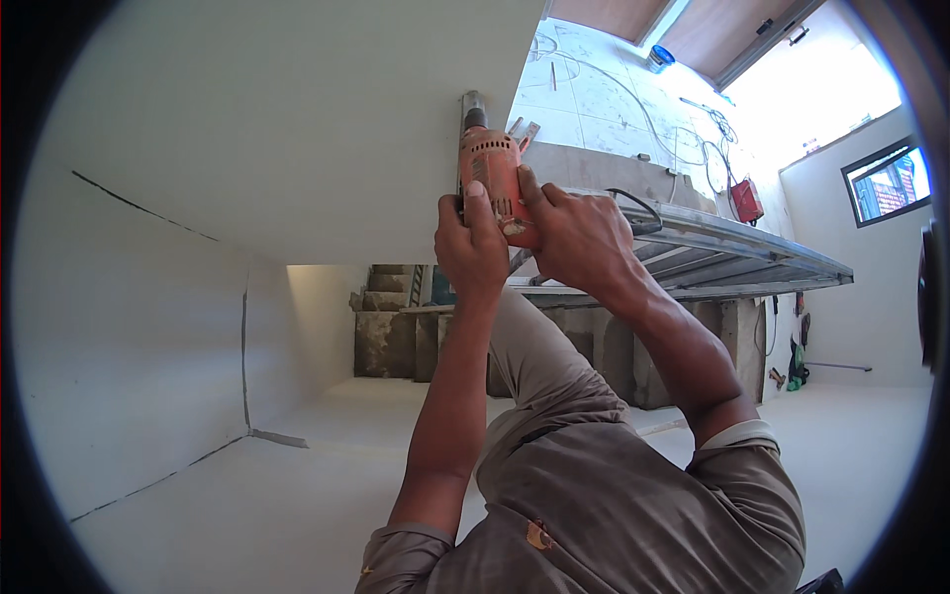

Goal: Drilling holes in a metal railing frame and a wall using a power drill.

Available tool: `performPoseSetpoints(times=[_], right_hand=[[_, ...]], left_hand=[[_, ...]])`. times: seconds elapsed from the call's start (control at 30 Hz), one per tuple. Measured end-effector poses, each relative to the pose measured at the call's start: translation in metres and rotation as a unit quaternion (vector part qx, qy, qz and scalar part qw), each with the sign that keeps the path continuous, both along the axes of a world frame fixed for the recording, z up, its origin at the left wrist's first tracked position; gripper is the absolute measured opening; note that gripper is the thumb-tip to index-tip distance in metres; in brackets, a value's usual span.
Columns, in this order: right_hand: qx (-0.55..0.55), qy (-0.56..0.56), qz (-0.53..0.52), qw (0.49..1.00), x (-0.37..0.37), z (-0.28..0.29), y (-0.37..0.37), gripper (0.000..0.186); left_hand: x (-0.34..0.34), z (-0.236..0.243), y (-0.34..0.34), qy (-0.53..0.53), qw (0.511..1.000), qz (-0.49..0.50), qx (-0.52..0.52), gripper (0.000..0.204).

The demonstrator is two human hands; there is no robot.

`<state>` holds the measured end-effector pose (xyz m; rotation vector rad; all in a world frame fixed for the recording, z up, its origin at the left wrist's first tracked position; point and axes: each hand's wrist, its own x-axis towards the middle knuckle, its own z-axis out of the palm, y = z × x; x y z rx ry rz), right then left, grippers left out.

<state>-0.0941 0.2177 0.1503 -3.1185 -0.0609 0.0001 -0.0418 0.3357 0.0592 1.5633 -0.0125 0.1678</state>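
Observation:
A worn orange power drill (pixel 500 163) points away from me, its dark and silver front end resting at a narrow metal strip along the edge of the white wall surface (pixel 297 119). My left hand (pixel 465 243) grips the drill from the left, thumb on top of the body. My right hand (pixel 579 233) holds it from the right, fingers wrapped at its rear, beside a dark cord. What exactly the drill tip touches is too small to tell. Below my hands are my bent leg and a metal ladder-like frame (pixel 752 262).
A pale tiled floor (pixel 584 89) at upper right holds coiled cables, a blue bucket (pixel 660 58) and a red tool case (pixel 746 201). Rough concrete steps (pixel 386 342) run below. A window (pixel 881 183) is on the right wall, with items hanging near the lower right.

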Motion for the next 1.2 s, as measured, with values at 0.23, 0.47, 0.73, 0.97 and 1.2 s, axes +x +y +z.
performPoseSetpoints(times=[0.23,0.47,0.73,0.97,1.2], right_hand=[[-0.003,0.009,0.000,1.000,0.000,0.003,0.002,0.079],[0.005,-0.028,-0.002,1.000,0.001,-0.007,-0.002,0.085],[0.002,-0.023,-0.003,1.000,0.002,-0.007,-0.002,0.086],[-0.003,-0.019,-0.004,1.000,0.002,-0.005,-0.002,0.086],[0.003,-0.006,-0.003,1.000,0.000,0.004,0.001,0.082]], left_hand=[[0.001,0.000,0.000,0.008,1.000,0.005,0.000,0.048],[0.003,-0.009,-0.002,-0.005,1.000,0.009,0.004,0.055],[0.004,-0.009,-0.001,0.004,1.000,0.009,0.020,0.056],[0.004,-0.012,-0.002,0.002,1.000,0.014,0.022,0.056],[0.002,-0.007,-0.004,-0.014,0.999,0.039,0.030,0.054]])
